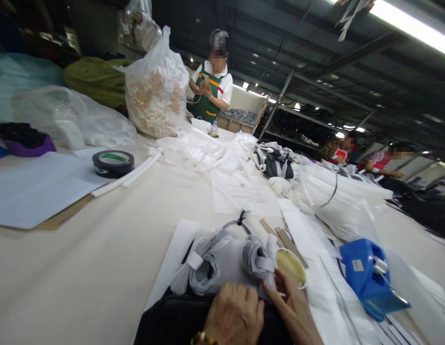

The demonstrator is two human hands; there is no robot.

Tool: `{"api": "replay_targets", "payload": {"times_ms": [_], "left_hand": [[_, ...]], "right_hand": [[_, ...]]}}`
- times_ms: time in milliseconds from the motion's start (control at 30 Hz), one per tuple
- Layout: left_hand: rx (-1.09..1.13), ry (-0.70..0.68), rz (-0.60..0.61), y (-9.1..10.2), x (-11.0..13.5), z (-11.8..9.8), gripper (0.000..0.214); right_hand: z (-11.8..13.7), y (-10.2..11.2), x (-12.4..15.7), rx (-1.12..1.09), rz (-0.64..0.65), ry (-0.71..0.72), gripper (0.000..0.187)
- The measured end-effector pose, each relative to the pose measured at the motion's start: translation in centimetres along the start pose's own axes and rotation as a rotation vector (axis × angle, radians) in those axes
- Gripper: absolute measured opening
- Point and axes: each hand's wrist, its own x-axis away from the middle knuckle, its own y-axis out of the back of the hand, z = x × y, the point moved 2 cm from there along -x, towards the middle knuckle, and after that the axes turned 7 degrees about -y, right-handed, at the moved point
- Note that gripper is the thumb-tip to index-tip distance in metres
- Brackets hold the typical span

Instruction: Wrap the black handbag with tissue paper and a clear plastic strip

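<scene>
A backpack (227, 261) lies in front of me, its pale grey panel facing up and black fabric on the side nearest me. Two grey straps are rolled into coils, each with a white band around it; a loop handle with a black tie stands at the far end. My left hand (234, 314) presses on the black fabric with fingers curled into it. At the right edge, below the right strap coil (256, 258), my right hand (290, 304) has the grey material between thumb and fingers. Part of the black fabric is hidden under my hands.
Right of the backpack are a round tub (291, 267), cardboard strips (290, 244) and a blue tape dispenser (366, 278). A black tape roll (113, 164) sits on the left. Behind stand a stuffed plastic bag (155, 91) and a person (211, 91) holding a phone.
</scene>
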Motion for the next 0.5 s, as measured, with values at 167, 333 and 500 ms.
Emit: {"api": "replay_targets", "payload": {"times_ms": [167,333,500], "left_hand": [[-0.027,-0.062,0.043,0.5,0.1,0.0,0.012],[-0.033,-0.126,0.053,0.7,0.0,0.1,0.013],[0.003,-0.073,0.061,0.5,0.2,0.1,0.014]], "right_hand": [[1.5,-1.5,-0.2,0.146,-0.125,0.149,0.036],[3.7,-1.7,0.7,0.155,-0.187,0.438,0.026],[3.1,-2.1,0.6,0.099,-0.115,0.321,0.016]]}}
